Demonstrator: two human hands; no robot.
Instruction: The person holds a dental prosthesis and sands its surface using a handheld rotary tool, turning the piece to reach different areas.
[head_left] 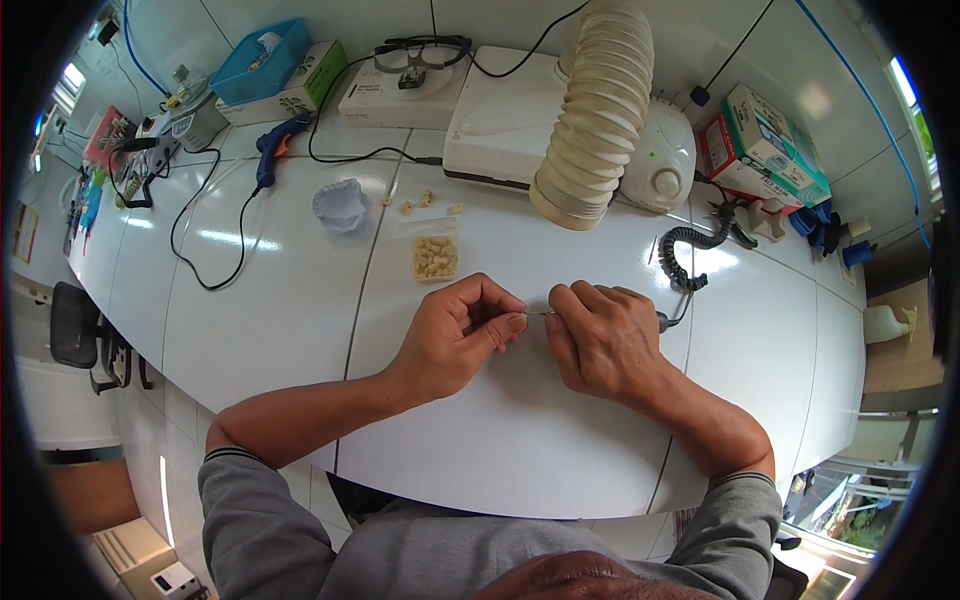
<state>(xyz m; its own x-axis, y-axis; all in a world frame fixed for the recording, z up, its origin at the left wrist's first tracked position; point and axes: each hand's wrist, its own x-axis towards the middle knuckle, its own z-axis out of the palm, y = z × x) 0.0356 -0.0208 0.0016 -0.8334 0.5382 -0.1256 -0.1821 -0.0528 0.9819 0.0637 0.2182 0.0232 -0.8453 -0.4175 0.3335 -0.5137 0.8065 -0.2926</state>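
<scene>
My right hand (608, 345) wraps around a rotary handpiece (662, 321), whose dark rear end and cord come out past the little-finger side. From its front a thin metal bur (538, 313) points left, toward my left fingertips. My left hand (445, 340) is closed in a pinch at the bur's tip; what it holds is too small and covered to make out. Beyond the left hand lies a clear bag (435, 257) of small yellowish tooth-like pieces. Several loose pieces (426, 198) lie behind the bag, beside a whitish dental cast (341, 206).
A ribbed hose (595, 130) hangs over the white table (560, 450) near a white control unit (660, 155). A coiled black cord (675, 255) lies right of my hands. Back left are a blue glue gun (276, 148) and a blue basket (262, 62); boxes (765, 150) stand back right.
</scene>
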